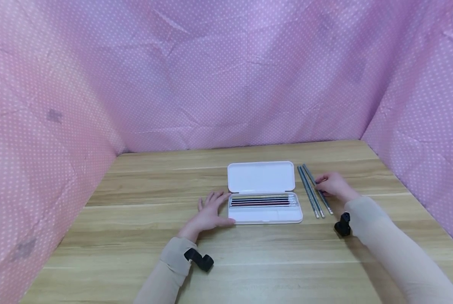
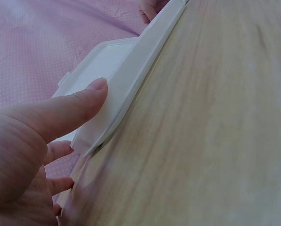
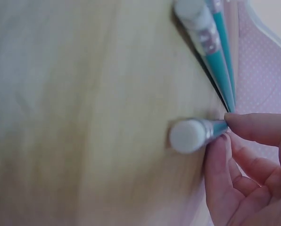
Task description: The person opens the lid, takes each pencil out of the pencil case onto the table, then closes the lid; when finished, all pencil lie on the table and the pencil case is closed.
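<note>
A white pencil case [image 1: 264, 217] lies on the table with its lid [image 1: 261, 177] folded back. Inside it, several pencils [image 1: 262, 202] lie side by side in the rear part. My left hand [image 1: 208, 213] spreads its fingers around the case's left end, the thumb [image 2: 99, 85] against its front wall. To the right of the case, my right hand [image 1: 335, 185] pinches a teal pencil [image 3: 218, 128] between thumb and fingertips; its white eraser [image 3: 186, 136] points towards me. Two more teal pencils [image 1: 310, 196] lie close together between that pencil and the case.
The wood-grain table [image 1: 142, 202] reaches back to a pink dotted cloth [image 1: 211, 84], which hangs behind it and along both sides. A black wrist camera [image 1: 199, 259] sits on the left sleeve, another black camera [image 1: 342, 224] on the right.
</note>
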`<state>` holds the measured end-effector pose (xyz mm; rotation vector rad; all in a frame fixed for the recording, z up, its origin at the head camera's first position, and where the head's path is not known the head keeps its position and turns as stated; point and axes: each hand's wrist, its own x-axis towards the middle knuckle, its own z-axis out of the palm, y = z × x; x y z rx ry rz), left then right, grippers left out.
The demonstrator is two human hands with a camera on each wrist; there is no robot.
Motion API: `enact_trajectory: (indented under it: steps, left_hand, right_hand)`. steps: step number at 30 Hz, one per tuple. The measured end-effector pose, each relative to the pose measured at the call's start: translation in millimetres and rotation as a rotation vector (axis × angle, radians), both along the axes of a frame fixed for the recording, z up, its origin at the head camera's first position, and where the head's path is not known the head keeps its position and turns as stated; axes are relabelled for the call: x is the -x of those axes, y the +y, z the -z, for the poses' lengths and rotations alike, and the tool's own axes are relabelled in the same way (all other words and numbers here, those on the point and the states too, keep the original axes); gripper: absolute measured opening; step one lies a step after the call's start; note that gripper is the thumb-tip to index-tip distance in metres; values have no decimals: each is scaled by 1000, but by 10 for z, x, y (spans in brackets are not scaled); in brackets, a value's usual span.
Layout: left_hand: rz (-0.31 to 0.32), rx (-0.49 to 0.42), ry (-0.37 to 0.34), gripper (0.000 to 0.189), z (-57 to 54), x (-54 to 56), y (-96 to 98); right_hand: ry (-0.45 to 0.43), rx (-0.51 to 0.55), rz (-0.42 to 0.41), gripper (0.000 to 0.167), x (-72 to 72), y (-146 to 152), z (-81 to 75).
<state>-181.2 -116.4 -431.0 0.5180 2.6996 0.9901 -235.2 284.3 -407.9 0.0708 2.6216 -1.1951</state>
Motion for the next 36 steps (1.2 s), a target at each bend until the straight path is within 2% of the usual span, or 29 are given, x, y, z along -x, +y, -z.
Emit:
enact_trajectory:
  steps: [7,27,36]
  left_hand:
    - [2,-2,9,87,19,6,-7]
    - [5,-13,8,87,38,11,-7]
    - [8,-16,14,88,38,13,-5]
  right_hand:
    - [-9,-42,14,32,0,-13,1]
    - [-42,11,20,30,-65,-33,-29]
    - [-57,5,16,32,-89,-36,-46]
